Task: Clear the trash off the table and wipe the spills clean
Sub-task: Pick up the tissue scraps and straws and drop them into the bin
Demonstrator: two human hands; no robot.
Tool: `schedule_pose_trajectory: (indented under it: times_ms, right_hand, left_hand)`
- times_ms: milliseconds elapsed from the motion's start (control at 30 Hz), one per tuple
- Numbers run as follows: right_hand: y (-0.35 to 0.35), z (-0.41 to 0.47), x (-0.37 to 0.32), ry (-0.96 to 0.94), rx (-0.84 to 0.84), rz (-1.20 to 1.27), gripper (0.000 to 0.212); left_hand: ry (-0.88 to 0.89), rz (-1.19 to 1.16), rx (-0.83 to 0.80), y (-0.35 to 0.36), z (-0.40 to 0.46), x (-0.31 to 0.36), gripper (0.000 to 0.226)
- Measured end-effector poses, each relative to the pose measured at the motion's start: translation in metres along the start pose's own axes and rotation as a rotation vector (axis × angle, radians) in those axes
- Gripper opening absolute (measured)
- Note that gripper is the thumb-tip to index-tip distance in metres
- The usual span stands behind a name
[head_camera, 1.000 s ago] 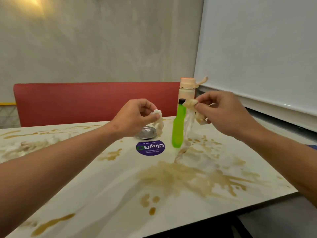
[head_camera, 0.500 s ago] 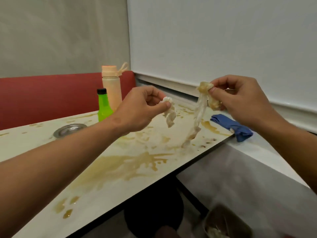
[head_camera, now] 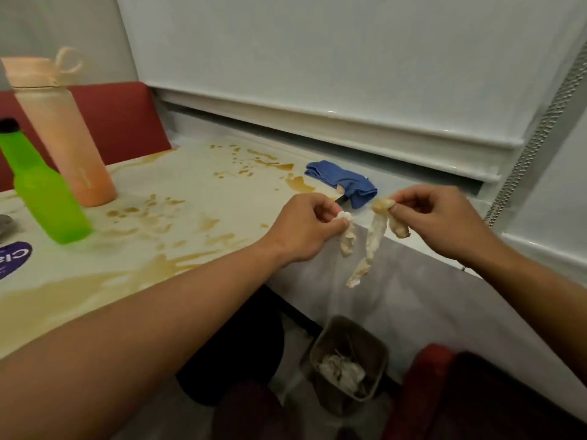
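Since half a second ago both hands have swung past the table (head_camera: 197,198) edge. Left hand (head_camera: 305,230) pinches a short soggy tissue scrap (head_camera: 347,238); right hand (head_camera: 444,217) pinches a longer soaked tissue strip (head_camera: 371,246). Both dangle almost directly above the trash bin (head_camera: 379,347) below the hands. Judgement: drop next. Spills (head_camera: 165,265), left of the hands, unwiped; blue cloth (head_camera: 346,182) lies just beyond the hands.

Both hands have carried their soggy tissue strips off past the counter (head_camera: 197,198) edge: the left hand (head_camera: 305,230) with the short strip (head_camera: 347,236), the right hand (head_camera: 444,220) with the long strip (head_camera: 370,246), now above the bin (head_camera: 349,363).
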State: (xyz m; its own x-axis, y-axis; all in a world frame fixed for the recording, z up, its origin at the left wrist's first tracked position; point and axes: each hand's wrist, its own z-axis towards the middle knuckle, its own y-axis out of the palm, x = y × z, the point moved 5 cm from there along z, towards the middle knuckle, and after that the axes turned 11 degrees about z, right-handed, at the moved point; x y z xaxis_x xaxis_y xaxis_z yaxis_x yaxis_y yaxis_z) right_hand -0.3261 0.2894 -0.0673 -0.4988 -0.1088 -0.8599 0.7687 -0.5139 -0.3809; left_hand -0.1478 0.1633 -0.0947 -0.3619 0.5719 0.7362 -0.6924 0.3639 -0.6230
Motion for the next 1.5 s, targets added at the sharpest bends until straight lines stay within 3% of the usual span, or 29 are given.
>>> schedule_pose_trajectory:
  times_ms: [400, 633, 733, 900, 1133, 1333, 1500]
  right_hand:
    - [0.040, -0.044, 0.211, 0.299, -0.050, -0.157, 0.010]
    - [0.063, -0.062, 0.269, 0.417, 0.003, -0.201, 0.012]
    - [0.067, -0.062, 0.280, 0.439, 0.012, -0.236, 0.006]
    - [0.060, -0.044, 0.237, 0.337, 0.015, -0.246, 0.009]
    - [0.076, -0.024, 0.101, 0.069, -0.134, -0.109, 0.013]
    - [0.120, -0.026, -0.013, -0.165, -0.294, -0.012, 0.017]
    - [0.170, -0.027, -0.080, -0.327, -0.423, 0.012, 0.023]
  left_hand:
    - [-0.196, 0.127, -0.255, 0.167, -0.017, -0.117, 0.018]
    - [-0.260, 0.220, -0.254, 0.203, -0.024, -0.151, 0.006]
    - [-0.247, 0.238, -0.256, 0.204, -0.026, -0.151, 0.011]
    - [-0.185, 0.275, -0.245, 0.164, -0.029, -0.138, 0.011]
    - [-0.009, 0.403, -0.238, 0.045, -0.068, -0.072, 0.021]
    - [0.094, 0.536, -0.184, -0.062, -0.124, -0.031, 0.023]
    - [0.072, 0.700, -0.152, -0.150, -0.175, -0.036, 0.021]
